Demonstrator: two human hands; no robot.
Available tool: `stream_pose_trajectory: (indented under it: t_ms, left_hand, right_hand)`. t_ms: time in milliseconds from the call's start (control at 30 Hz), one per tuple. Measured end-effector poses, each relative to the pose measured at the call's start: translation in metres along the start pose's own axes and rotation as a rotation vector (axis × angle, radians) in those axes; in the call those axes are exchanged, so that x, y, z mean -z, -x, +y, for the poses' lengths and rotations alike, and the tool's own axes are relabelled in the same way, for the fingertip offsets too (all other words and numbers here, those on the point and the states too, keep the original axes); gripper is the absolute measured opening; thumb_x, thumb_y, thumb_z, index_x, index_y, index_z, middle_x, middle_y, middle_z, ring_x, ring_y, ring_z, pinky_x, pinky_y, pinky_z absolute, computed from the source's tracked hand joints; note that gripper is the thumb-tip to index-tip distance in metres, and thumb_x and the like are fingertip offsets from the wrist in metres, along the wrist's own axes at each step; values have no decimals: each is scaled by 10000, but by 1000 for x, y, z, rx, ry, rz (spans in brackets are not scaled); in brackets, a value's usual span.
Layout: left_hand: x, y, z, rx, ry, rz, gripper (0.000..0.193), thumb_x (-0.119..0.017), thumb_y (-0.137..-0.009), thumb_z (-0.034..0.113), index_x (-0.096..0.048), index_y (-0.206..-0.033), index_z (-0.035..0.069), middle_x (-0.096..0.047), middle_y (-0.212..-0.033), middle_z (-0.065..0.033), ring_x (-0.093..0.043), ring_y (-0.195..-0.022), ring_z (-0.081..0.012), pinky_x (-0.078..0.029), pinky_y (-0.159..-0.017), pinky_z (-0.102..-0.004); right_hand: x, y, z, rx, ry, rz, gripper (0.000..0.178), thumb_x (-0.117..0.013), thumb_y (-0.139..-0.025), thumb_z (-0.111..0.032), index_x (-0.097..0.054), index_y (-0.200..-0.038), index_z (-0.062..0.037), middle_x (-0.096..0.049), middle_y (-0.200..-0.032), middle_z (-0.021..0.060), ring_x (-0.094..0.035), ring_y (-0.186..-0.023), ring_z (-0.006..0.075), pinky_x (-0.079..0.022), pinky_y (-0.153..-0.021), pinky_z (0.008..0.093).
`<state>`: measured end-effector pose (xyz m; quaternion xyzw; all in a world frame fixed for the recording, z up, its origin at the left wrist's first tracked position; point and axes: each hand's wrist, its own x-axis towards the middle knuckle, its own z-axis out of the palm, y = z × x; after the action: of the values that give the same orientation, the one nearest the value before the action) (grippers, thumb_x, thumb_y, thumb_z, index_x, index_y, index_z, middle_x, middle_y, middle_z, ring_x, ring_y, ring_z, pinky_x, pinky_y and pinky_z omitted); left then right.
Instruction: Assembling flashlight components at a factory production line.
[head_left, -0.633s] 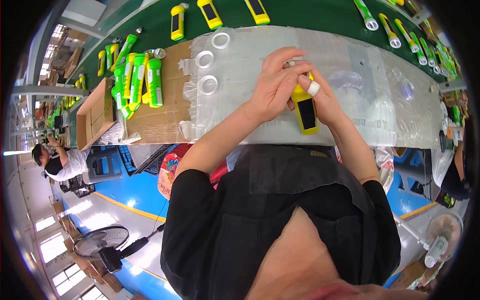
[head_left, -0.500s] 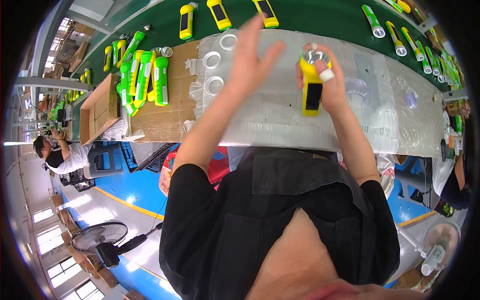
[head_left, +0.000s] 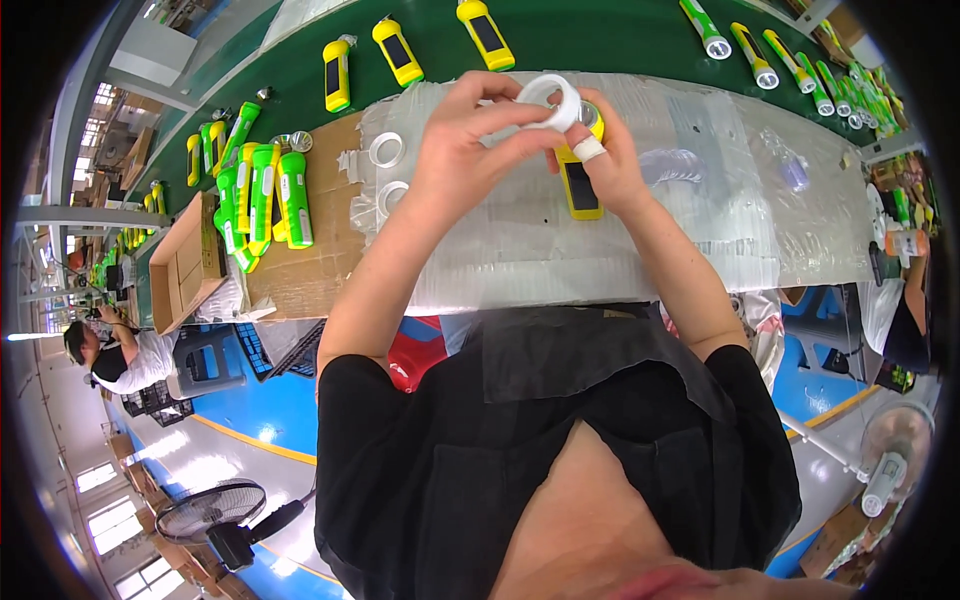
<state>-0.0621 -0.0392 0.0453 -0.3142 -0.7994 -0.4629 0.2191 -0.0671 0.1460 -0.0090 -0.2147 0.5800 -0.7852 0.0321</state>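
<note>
Just above centre frame, the white lens ring, pinched in the left hand's grip, should meet squarely the head of the yellow flashlight clasped by the right hand over the plastic-covered surface.

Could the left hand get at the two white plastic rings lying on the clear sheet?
Probably yes: the rings lie uncovered just left of the left hand, nothing between them. But its fingers already pinch another white ring.
</note>
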Motion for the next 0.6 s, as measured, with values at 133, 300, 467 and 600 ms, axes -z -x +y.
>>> stream_pose_trajectory:
  t_ms: [133,300,467,600]
  left_hand:
    - [-5,-2,4,-26,-65,-84,276,-833,-713,205,-771,-976,149,-565,-982,-59,-560,-868,-198,-485,-715,-305]
    - [-4,-2,11,-4,-36,-124,273,-831,-712,224,-773,-971,158,-566,-972,-51,-558,-868,-198,-485,-718,-308]
    - [-7,-7,16,-19,-36,-162,276,-831,-709,241,-769,-966,160,-576,-966,-53,-570,-873,-217,-491,-733,-326]
    - [-19,-7,22,-83,-62,-193,361,-842,-708,220,-690,-1019,116,-611,-1039,-74,-597,-932,-236,-493,-763,-335]
  right_hand:
    - [4,3,2,56,-39,-33,341,-539,-972,-193,-456,-1269,-47,-603,-928,79,-580,-725,139,-488,-650,276]
    - [13,9,-5,19,-98,-150,450,-534,-981,-253,-405,-1362,-53,-590,-1154,121,-636,-941,205,-527,-820,325]
    - [30,-1,-26,343,293,-93,491,-673,-904,-235,-491,-1322,-53,-573,-1272,109,-617,-1079,235,-495,-931,333]
    - [64,-6,-79,332,726,-279,414,-786,-795,-174,-635,-1160,-50,-645,-1073,61,-623,-983,180,-490,-884,308]
